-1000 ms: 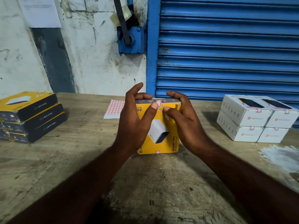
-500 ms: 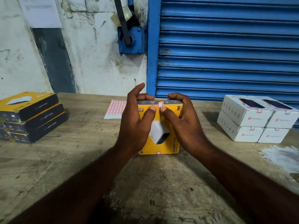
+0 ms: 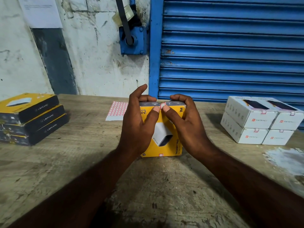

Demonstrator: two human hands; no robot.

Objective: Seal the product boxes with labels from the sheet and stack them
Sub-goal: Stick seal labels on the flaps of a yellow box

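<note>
A person stands a yellow product box (image 3: pixel 166 148) upright near the middle of a worn wooden table (image 3: pixel 148 186), with both hands around its upper part. The left hand (image 3: pixel 139 124) and the right hand (image 3: pixel 185 124) each grip the box, fingers curled over its far top edge. Both thumbs press on the near face at the top, just beside a small red-edged label (image 3: pixel 162 105) folded over the top edge. A second label (image 3: pixel 160 155) sits at the bottom edge. The label sheet (image 3: pixel 117 111) lies flat on the table just behind the left hand. To the far left is a stack of three yellow-and-black boxes (image 3: pixel 31 119). To the right, well apart, four white boxes (image 3: pixel 261 120) sit two high, each with a label showing. The yellow box looks like light, stiff printed card, probably smooth and a little slippery, and likely to dent if squeezed hard. It seems best held by its two narrow sides, palms flat, keeping fingers off the label, which may lift if rubbed sideways.
</note>
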